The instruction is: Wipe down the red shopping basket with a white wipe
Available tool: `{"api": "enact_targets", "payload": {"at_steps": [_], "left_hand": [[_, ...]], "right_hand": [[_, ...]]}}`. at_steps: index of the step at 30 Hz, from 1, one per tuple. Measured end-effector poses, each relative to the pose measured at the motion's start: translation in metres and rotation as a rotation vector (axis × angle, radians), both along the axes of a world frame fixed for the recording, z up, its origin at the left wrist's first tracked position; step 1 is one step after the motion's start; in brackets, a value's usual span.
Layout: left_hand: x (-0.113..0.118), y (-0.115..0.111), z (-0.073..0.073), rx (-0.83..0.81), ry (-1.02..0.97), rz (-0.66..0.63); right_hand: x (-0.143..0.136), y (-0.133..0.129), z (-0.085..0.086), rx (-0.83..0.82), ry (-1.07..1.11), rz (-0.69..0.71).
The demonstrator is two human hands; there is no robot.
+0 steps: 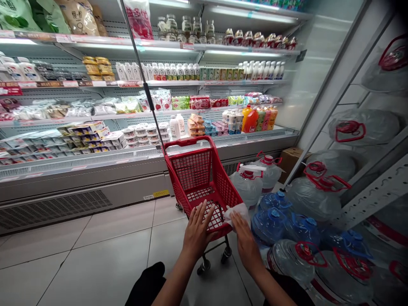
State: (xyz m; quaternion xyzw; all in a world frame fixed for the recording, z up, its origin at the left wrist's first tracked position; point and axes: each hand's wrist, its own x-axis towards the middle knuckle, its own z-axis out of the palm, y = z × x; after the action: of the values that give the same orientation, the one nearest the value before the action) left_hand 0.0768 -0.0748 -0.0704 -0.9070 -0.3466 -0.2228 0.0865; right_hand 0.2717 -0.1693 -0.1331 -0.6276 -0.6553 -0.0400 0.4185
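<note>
A small red shopping cart [191, 178] with a lattice basket stands in front of me on the tiled floor, its basket seen from above with bare mesh inside. My left hand [199, 227] rests over the near rim, fingers stretched out and slightly apart, holding nothing. At the near right corner, my right hand [244, 238] presses a white cloth [239, 211] against the rim; part of the cloth is hidden under the fingers. A thin dark pole [143, 80] rises from the cart's far left corner.
Behind the cart runs an open refrigerated display case [134, 187] with drinks, yogurt cups [143, 134] and pouches. Large water bottles [274, 223] crowd the floor close on the right, beside a white metal rack [376, 191]. A cardboard box [291, 163] sits behind them.
</note>
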Motion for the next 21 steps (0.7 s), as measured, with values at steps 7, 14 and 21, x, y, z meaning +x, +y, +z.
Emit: {"api": "enact_targets", "payload": {"at_steps": [7,14,21], "left_hand": [[0.011,-0.005,-0.006,-0.012,-0.095,-0.092],[-0.023,0.057,0.029,0.025,0.130,-0.257],[0.003,0.055,0.013,0.056,0.085,-0.145]], "right_hand": [[-0.057,0.013,0.004,0.084,-0.147,0.165],[-0.007,-0.004,0.011,-0.029,-0.232,0.147],[0.001,-0.008,0.003,-0.052,-0.046,0.008]]}}
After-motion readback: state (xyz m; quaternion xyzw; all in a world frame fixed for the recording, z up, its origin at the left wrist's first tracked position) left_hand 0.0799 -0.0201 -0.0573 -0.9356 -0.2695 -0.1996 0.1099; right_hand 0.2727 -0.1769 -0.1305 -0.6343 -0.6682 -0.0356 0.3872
